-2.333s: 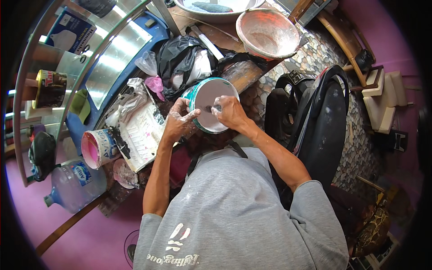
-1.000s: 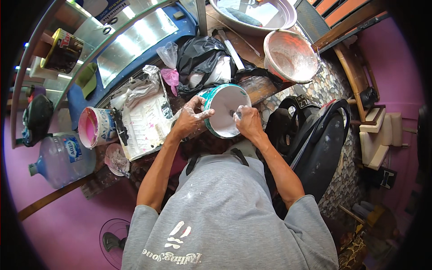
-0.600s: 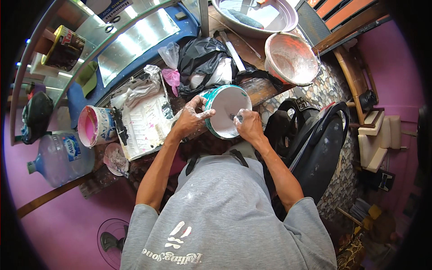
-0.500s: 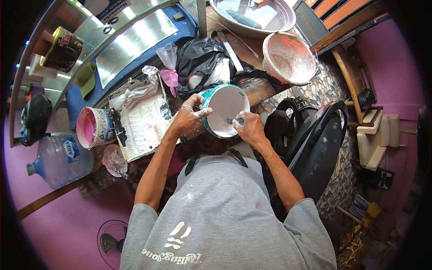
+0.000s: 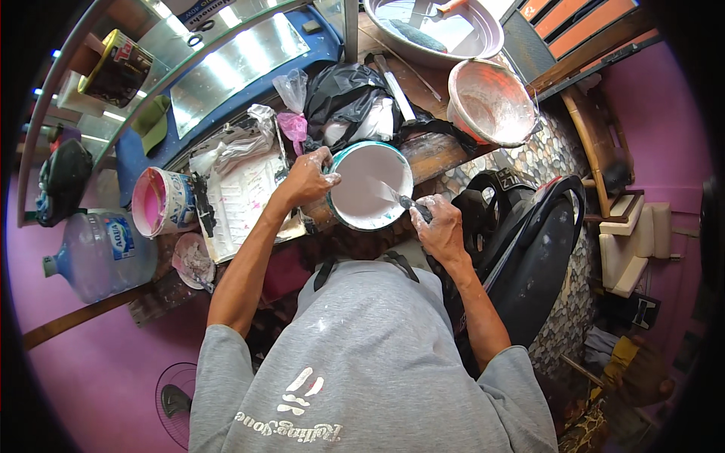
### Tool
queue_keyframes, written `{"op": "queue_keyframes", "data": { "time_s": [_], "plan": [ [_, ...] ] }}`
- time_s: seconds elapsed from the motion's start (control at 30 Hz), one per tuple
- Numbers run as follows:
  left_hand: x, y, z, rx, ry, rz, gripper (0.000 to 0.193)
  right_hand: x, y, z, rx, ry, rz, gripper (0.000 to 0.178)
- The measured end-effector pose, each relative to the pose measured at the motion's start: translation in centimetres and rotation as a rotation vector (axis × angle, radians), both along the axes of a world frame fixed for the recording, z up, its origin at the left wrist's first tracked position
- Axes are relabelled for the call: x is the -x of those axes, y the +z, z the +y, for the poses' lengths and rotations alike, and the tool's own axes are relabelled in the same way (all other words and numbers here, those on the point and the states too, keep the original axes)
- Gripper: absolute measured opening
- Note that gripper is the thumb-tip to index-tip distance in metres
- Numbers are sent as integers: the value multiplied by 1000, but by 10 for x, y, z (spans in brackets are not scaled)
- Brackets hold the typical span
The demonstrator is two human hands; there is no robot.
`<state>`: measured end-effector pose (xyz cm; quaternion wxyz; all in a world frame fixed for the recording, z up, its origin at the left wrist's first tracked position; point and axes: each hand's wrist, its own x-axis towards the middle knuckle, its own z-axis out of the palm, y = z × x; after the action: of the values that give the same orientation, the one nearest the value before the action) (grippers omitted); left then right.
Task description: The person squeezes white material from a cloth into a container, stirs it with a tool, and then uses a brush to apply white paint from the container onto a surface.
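A wooden table [image 5: 432,156] carries a black plastic bag [image 5: 343,94] at twelve o'clock, a wide basin [image 5: 483,34] near one, a smeared bowl [image 5: 487,106] toward half past one, and a white tray [image 5: 242,192] near ten.

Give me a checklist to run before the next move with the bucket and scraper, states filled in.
1. Right hand holds scraper by its handle: ok.
2. Scraper blade inside bucket: ok, it reaches in over the right side of the rim.
3. Left hand steadying bucket: cannot tell; it is at the left rim, but how firm the hold is doesn't show.
4. Hands clean: not ok, white smears on both.
5. Bucket base supported: cannot tell, underside hidden.
6. Tray apart from bucket: ok, gap visible between them.
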<state>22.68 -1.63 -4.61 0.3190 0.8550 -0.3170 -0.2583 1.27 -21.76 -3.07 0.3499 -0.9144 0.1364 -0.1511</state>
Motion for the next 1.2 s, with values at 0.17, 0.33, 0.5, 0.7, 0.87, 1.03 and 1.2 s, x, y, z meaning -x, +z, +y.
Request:
{"op": "queue_keyframes", "data": {
  "time_s": [0.17,0.33,0.5,0.7,0.87,1.03,1.2],
  "plan": [
    [-1,5,7,-5,46,17,20,7,1,6,-38,-9,-22,12],
    [-10,11,-1,-23,34,194,20,13,-4,6,-141,-44,-12,14],
    [-28,-11,-8,-34,-7,190,19,10,0,13,-47,-22,-60,15],
    [-61,-22,-21,-90,18,200,22,5,20,22,43,-1,-146,12],
    [-40,-27,-2,-144,87,-203,40,4,2,29,150,10,-145,11],
    [63,19,10,47,411,275,27,3,-3,39,4,-113,-137,14],
    [135,12,-17,292,457,1160,40,7,-20,58,-210,-270,-164,14]
  ]
}}
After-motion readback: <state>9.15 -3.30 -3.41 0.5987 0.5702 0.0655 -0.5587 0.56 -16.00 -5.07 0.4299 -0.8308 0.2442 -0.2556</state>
